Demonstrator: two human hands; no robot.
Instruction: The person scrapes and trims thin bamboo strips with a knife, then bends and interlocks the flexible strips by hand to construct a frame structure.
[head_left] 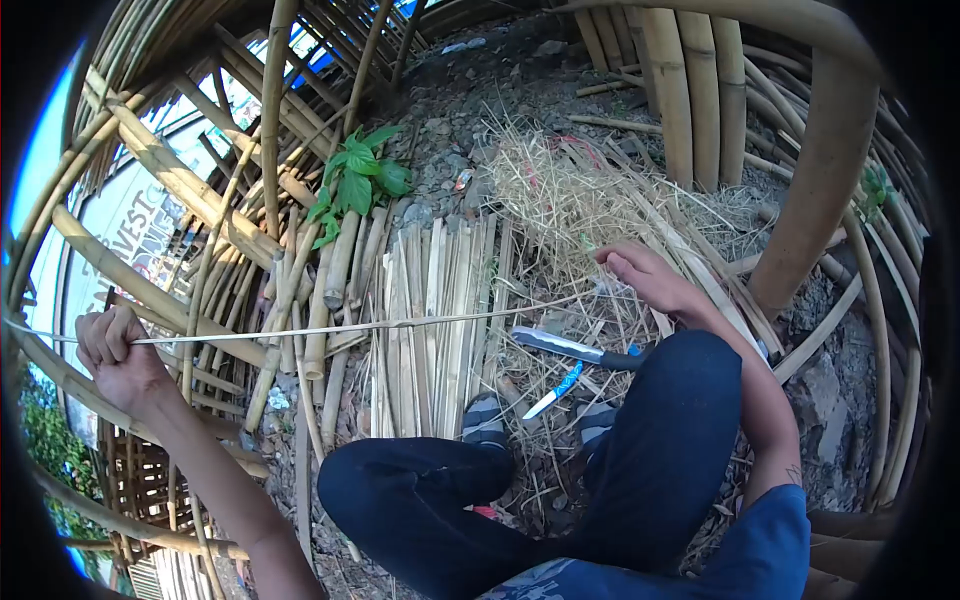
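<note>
A long thin bamboo strip (400,323) stretches across the view from the left edge to just below the fingers of my right hand. My left hand (113,350), raised at the far left, is closed in a fist around it. My right hand (655,280) is above my raised knee, its fingers stretched out to the left beside the strip's right end; I see no grip on it. Below the strip lie a large knife (558,343) with a dark handle and a small knife (553,391) with a blue and white handle. A row of split bamboo slats (432,360) lies underneath.
Pale bamboo shavings (555,190) are heaped ahead. Thick bamboo poles (690,100) stand at the right, and a bamboo frame (180,190) rises at the left. A leafy green plant (358,175) grows beside stony ground (450,90). My bent legs (660,430) fill the lower middle.
</note>
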